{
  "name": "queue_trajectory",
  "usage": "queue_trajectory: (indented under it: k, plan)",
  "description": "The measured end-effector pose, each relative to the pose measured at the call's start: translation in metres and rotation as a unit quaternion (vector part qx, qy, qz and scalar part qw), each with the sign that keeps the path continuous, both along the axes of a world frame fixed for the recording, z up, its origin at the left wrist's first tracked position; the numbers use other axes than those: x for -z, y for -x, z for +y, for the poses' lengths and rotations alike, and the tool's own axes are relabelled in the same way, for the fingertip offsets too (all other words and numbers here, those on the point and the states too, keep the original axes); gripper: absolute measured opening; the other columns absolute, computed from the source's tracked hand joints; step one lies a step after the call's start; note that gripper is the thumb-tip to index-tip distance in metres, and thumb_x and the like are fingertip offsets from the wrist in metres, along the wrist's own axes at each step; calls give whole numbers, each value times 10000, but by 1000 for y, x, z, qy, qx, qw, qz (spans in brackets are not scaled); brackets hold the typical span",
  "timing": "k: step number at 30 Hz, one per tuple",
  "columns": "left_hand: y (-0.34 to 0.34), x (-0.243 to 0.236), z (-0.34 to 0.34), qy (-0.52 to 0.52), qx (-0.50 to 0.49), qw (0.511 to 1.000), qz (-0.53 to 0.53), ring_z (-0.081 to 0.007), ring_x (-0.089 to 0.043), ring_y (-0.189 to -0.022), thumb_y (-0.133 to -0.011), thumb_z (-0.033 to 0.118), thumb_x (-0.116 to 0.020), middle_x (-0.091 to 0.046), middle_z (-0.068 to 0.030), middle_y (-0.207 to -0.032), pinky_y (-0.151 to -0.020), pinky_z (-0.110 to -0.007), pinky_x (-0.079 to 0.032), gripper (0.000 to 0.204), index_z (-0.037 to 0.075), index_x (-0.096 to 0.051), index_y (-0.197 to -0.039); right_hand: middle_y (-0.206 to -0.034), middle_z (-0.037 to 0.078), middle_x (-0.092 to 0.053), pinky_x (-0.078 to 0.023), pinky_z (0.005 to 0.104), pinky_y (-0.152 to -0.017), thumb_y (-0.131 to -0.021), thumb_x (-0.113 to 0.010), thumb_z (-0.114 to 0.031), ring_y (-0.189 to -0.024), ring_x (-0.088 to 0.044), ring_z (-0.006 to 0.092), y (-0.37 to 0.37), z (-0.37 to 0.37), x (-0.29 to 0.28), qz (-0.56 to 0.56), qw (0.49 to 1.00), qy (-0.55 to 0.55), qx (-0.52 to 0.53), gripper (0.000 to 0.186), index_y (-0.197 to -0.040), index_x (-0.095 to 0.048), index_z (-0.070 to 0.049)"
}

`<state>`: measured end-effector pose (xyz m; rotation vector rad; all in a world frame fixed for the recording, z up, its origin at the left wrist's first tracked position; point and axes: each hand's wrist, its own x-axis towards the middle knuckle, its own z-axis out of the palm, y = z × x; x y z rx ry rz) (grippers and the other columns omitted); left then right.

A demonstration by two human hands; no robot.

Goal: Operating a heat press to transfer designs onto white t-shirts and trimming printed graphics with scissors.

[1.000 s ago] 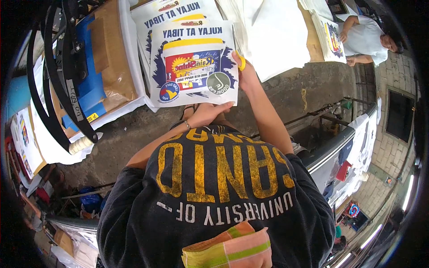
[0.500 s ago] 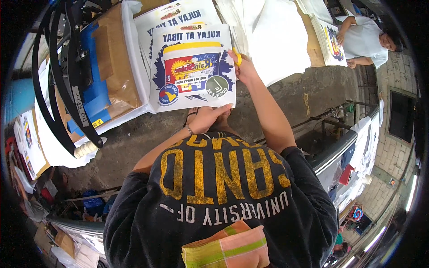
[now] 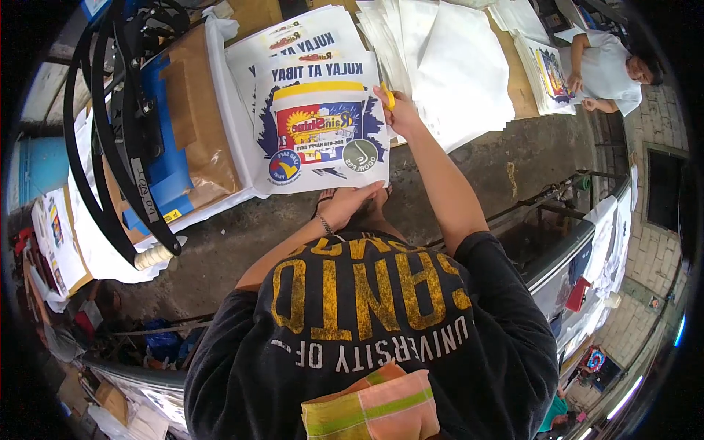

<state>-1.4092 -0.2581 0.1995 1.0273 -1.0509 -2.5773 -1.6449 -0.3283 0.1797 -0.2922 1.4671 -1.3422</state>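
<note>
A white sheet (image 3: 323,117) printed with a colourful paint bucket hangs over the near table edge, on top of a stack of similar printed sheets (image 3: 297,33). My left hand (image 3: 350,205) pinches its lower right edge, thumb on top and fingers underneath. My right hand (image 3: 398,114) is closed at the sheet's upper right side. Hooked on its fingers is a yellow loop handle (image 3: 387,97), apparently of small scissors; the blades are hidden by the hand and sheet. Whether the right fingers also grip the sheet is hard to see.
Left of the sheet stands a printing frame (image 3: 194,117) with brown and blue tape and black curved arms (image 3: 121,161). Blank white sheets (image 3: 462,73) lie to the right. A co-worker (image 3: 609,70) handles printed sheets (image 3: 546,73) at the far right. A rail-edged table (image 3: 557,253) stands behind me.
The whole view has shifted slightly. My hands keep the same hold on the sheet's right side. The co-worker's hands have moved onto their printed sheets.
</note>
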Motion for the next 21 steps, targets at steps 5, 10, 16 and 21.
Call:
queue_trajectory:
  k: [5, 10, 16, 21]
  plan:
    - [-4, 14, 1, 52, 69, 996, -1, -181, -515, -1087, -813, 400, -690, -560, -154, -1196, -953, -312, -402, 605, -53, -549, -1188, -595, 3, -469, -261, 230, -347, -745, -789, -280, -386, -375, 69, -2, -2, -4, -16, 1000, -4, 4, 471, -914, -464, 16]
    - [14, 22, -8, 148, 230, 962, 5, -275, -443, -1223, -752, 592, -663, -462, -237, -1311, -1021, -350, -357, 871, -88, -468, -1259, -595, -8, -447, -236, 225, -353, -749, -788, -254, -397, -356, 56, 1, 1, -9, -55, 999, 5, 0, 454, -909, -443, -4]
    - [63, 115, 11, 266, 215, 933, -111, -270, -397, -1278, -818, 591, -581, -437, -234, -1333, -1029, -384, -355, 859, -23, -336, -1365, -602, -14, -430, -246, 219, -363, -783, -758, -205, -423, -358, 56, -1, 1, -17, -94, 995, 32, 7, 368, -868, -441, -40]
    - [76, 134, 22, -70, 18, 987, 143, -216, -512, -1128, -957, 345, -491, -555, -146, -1191, -952, -359, -434, 491, 17, -390, -1308, -641, -21, -436, -260, 208, -367, -801, -741, -211, -463, -374, 45, 6, 4, -8, -118, 993, 22, -10, 328, -838, -450, -64]
